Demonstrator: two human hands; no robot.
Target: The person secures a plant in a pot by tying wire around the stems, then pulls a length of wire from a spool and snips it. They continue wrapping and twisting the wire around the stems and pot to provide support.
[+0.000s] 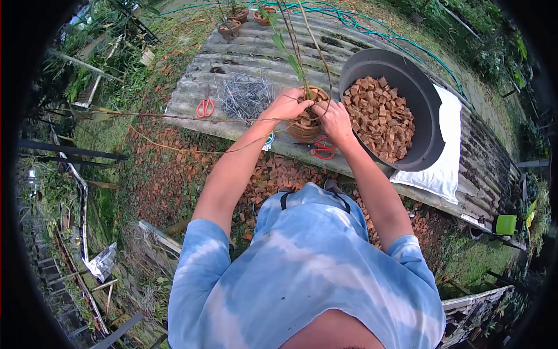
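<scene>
A terracotta pot stands near the front edge of the corrugated sheet, with a tall leafy plant rising from it. At the pot's left rim is my left hand, its fingers bent around the stem base. My right hand is at the right rim, fingers curled down beside a thin stem. Both hands nearly meet over the pot; what the fingertips pinch is too small to make out. Red-handled scissors lie just below the pot.
A large black tub holding brown chunks sits on a white sack at right. Left are a pile of metal wires and red scissors. Small pots and a green hose are behind. Long stems extend left.
</scene>
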